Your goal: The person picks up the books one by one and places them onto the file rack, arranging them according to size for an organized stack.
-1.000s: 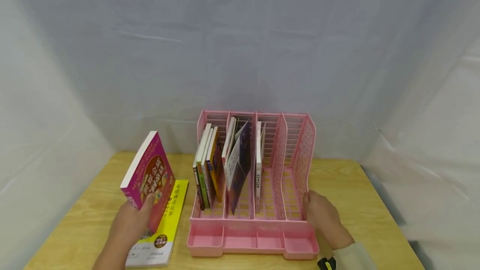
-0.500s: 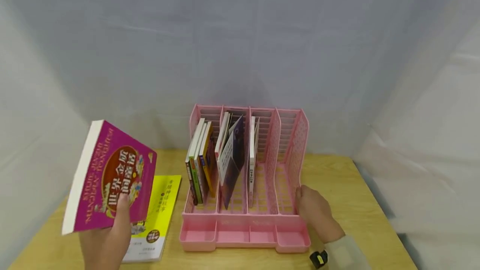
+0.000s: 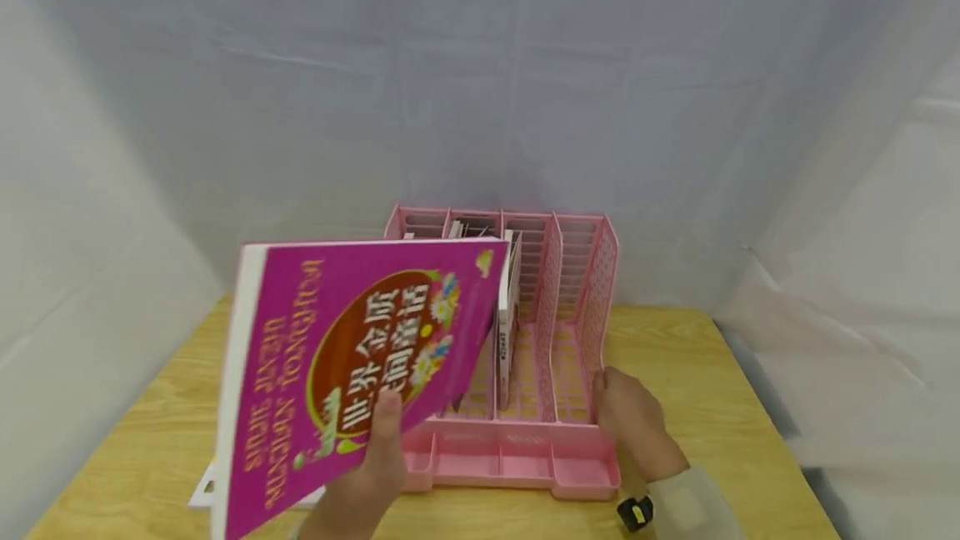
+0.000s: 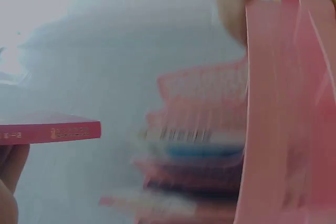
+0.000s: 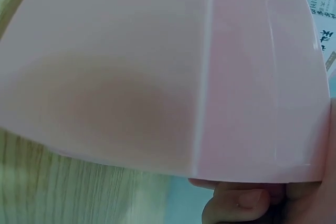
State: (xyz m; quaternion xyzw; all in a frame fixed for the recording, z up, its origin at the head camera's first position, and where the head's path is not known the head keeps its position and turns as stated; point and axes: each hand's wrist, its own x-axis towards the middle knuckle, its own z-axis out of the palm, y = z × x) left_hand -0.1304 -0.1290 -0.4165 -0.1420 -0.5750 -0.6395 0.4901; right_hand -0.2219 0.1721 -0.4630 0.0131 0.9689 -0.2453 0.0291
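My left hand (image 3: 367, 482) holds a thick magenta book (image 3: 277, 382) up off the table, thumb flat on its front cover. Its spine side shows at the left of the left wrist view, with fingers (image 4: 16, 166) under it. In the head view the book overlaps the left half of a pink desktop book rack (image 3: 585, 486), hiding most books there. A white-spined book (image 3: 504, 357) stands in the rack's third slot. My right hand (image 3: 633, 419) grips the front edge of the rack's right side wall; its curled fingers (image 5: 236, 203) show below the pink wall in the right wrist view.
The fourth slot (image 3: 573, 365) lies between the last divider and the right wall. Shallow trays (image 3: 525, 465) run along the rack's front. A white corner of a book (image 3: 201, 490) shows on the wooden table (image 3: 675, 357). Pale sheeting (image 3: 480, 107) hangs behind and beside it.
My left hand has carried the magenta book rightward from above the yellow book to in front of the rack, turning its cover toward the camera. My right hand keeps its grip on the rack.
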